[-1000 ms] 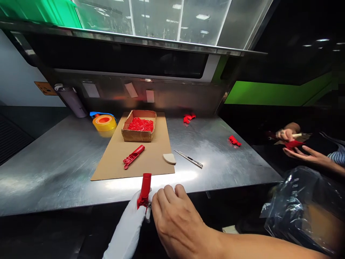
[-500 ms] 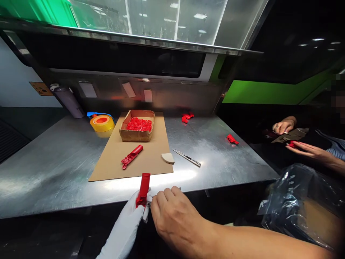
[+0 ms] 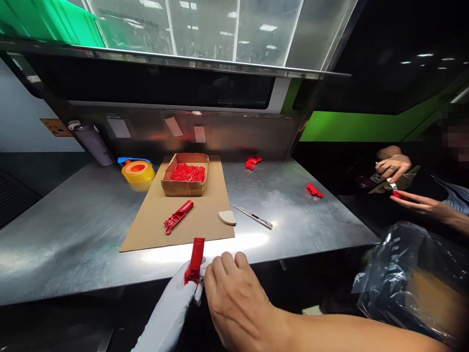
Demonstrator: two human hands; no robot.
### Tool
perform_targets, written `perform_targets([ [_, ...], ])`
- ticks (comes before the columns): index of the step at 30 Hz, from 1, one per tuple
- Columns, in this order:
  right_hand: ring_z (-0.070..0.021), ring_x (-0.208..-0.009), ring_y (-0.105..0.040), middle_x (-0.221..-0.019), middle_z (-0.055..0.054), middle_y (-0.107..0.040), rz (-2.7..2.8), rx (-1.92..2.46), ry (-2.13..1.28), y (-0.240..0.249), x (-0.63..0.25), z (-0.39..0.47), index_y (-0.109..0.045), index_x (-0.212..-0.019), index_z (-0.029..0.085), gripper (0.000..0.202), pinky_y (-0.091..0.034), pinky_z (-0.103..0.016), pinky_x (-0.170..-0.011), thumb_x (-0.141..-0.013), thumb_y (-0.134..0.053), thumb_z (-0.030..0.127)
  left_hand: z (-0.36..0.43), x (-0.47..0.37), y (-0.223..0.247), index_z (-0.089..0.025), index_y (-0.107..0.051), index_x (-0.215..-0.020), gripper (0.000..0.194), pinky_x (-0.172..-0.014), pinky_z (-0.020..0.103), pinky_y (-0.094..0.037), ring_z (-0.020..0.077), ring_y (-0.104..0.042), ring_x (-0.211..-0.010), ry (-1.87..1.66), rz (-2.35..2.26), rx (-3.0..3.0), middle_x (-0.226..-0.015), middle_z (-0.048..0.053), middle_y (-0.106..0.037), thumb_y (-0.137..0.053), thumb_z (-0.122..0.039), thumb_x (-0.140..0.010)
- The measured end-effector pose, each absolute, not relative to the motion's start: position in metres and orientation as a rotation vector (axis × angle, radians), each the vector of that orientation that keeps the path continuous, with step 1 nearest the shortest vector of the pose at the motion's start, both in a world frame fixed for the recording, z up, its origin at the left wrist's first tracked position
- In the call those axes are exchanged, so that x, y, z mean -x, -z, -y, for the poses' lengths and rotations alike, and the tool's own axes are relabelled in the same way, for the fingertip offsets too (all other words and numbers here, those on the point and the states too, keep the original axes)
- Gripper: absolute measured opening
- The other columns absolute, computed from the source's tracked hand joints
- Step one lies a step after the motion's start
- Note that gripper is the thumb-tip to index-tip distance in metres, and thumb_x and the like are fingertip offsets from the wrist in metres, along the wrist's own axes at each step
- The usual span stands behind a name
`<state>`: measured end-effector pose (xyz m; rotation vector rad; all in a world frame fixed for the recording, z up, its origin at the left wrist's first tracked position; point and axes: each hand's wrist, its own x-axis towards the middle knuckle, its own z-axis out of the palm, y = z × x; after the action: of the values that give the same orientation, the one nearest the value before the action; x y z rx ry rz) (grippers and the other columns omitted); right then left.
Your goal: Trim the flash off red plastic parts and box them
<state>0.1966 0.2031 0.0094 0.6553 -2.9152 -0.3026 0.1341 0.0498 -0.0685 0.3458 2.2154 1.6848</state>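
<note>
My left hand [image 3: 175, 308], in a white glove, grips a red plastic tube-shaped part [image 3: 195, 258] upright at the near edge of the steel table [image 3: 73, 234]. My bare right hand [image 3: 238, 300] is curled beside it, fingertips pressed against the part's lower end; whatever small thing it pinches is hidden. A second red part [image 3: 178, 216] lies on the cardboard sheet [image 3: 205, 215]. Behind it stands a cardboard box [image 3: 185, 187] of several small red pieces.
A beige wedge [image 3: 227, 218] and a metal blade tool [image 3: 253, 216] lie mid-table. A yellow tape roll [image 3: 138, 172] and grey bottle [image 3: 91, 141] stand back left. Loose red parts [image 3: 314, 190] lie right. Another person's hands [image 3: 399, 183] work at right, near a plastic bag [image 3: 414, 274].
My hands have stayed together on the red part with only small finger shifts. The view tilted slightly. The other person's hands at right moved and changed what they hold.
</note>
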Motion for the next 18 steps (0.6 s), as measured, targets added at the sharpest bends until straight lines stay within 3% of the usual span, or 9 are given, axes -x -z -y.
perform_targets([
  [5, -0.0255, -0.068, -0.04, -0.078, -0.01, -0.047, 2.918, -0.657, 0.316, -0.0084, -0.1951, -0.2043, -0.057, -0.086, 0.012, 0.012, -0.04, -0.037, -0.06, -0.08, -0.063, 0.02, -0.0544, -0.1296, 0.0659, -0.016, -0.066, -0.098, 0.022, -0.074, 0.033, -0.056, 0.0163, -0.065, -0.081, -1.723, -2.151, -0.368, -0.096, 0.005, -0.069, -0.059, -0.037, -0.092],
  [10, -0.025, -0.067, -0.041, -0.076, -0.009, -0.046, 2.934, -0.679, 0.353, -0.0101, -0.1949, -0.206, -0.055, -0.083, 0.013, 0.011, -0.04, -0.036, -0.059, -0.077, -0.062, 0.018, -0.0564, -0.1316, 0.0635, -0.021, -0.067, -0.084, 0.012, -0.083, 0.037, -0.055, 0.0262, -0.066, -0.089, -1.824, -2.034, -0.376, -0.089, 0.005, -0.072, -0.062, -0.031, -0.081],
  [18, -0.0229, -0.062, -0.043, -0.072, -0.008, -0.046, 2.929, -0.78, 0.35, -0.0022, -0.1929, -0.2038, -0.055, -0.083, 0.012, 0.009, -0.04, -0.032, -0.053, -0.076, -0.06, 0.008, -0.0515, -0.1305, 0.0704, -0.018, -0.067, -0.087, 0.016, -0.089, 0.038, -0.051, 0.0254, -0.062, -0.083, -1.849, -1.957, -0.335, -0.089, 0.006, -0.071, -0.06, -0.03, -0.079],
])
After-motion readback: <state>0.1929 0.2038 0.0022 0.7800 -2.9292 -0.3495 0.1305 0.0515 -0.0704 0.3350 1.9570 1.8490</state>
